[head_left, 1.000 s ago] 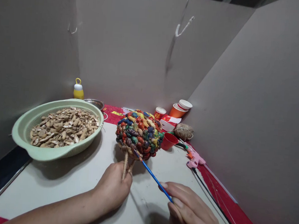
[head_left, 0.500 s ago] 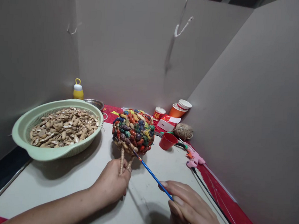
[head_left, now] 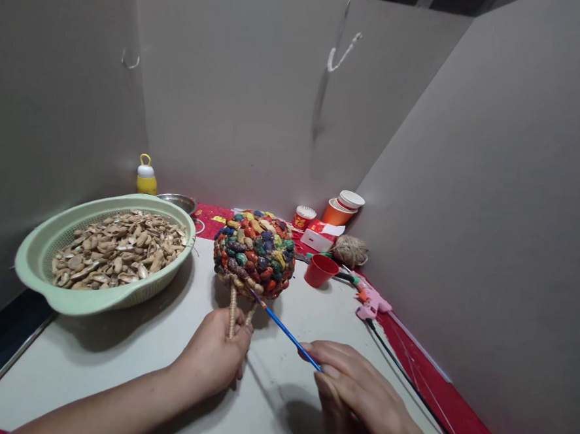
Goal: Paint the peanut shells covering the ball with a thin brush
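Note:
A round ball-like craft [head_left: 254,254] covered in painted peanut shells stands above the table on cord-wrapped legs [head_left: 232,312]. The shells are red, blue, green, yellow and purple, with some along the lower edge left tan. My left hand [head_left: 218,347] is closed around the legs just beneath the ball. Between the thumb and fingers of my right hand [head_left: 362,395] is a thin blue paintbrush [head_left: 290,337]. Its bristle tip meets the lower front of the ball, at the tan shells. A red cup [head_left: 321,271] sits right of the ball.
At left, a pale green colander [head_left: 68,302] holds many peanut shells [head_left: 121,252]. Behind it are a yellow bottle [head_left: 147,179] and a metal bowl [head_left: 177,201]. Paper cups [head_left: 342,210], a twine ball [head_left: 350,251] and a pink glue gun [head_left: 374,301] with its black cord line the right side.
The whole view has shifted slightly, moving things a little to the left. My right hand and the paintbrush have moved slightly left and up; the brush tip stays at the ball's lower edge.

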Motion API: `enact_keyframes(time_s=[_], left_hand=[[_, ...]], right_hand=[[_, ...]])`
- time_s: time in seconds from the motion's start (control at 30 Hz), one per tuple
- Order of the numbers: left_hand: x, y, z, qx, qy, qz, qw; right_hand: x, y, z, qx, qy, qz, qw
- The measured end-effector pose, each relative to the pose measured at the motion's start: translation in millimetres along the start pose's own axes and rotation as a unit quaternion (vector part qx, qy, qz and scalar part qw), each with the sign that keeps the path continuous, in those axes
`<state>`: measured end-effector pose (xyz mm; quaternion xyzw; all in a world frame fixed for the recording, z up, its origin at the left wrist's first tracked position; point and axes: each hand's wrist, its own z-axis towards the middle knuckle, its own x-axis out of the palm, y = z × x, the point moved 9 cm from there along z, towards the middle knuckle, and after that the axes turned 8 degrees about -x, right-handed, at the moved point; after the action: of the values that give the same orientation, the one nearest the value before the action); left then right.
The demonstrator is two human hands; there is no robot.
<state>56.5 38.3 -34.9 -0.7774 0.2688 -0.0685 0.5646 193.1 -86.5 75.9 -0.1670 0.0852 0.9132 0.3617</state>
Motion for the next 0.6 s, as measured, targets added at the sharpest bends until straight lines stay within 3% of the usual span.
enact_keyframes(time_s=[0.07,0.23,0.37,0.47,0.6], left_hand=[[1.0,0.6,0.5,-0.012,0.01,-0.016,1.0],[-4.1,-6.6,-1.7,-0.008,-0.004,-0.047,0.999],[-11.7,-16.7,-5.1,0.033,-0.04,-0.037,0.998],[-12.8,-18.3,-6.3,0.051,-0.046,-0.036,0.997],[-10.5,-15.4,-4.9,0.051,-0.036,-0.033,0.998]], right_hand=[[-4.4,-4.4,-3.0,0.017,-0.03,0.023,0.999],[-39.8,-14.2,-6.2,0.074,-0.235,0.018,0.969],[-66.3,-27.5,6.9,0.153,-0.285,-0.087,0.942],[-82.7,-60.7,15.1,0.223,-0.281,-0.126,0.925],[-68.5,-140.0,13.6,0.348,-0.096,-0.144,0.921]])
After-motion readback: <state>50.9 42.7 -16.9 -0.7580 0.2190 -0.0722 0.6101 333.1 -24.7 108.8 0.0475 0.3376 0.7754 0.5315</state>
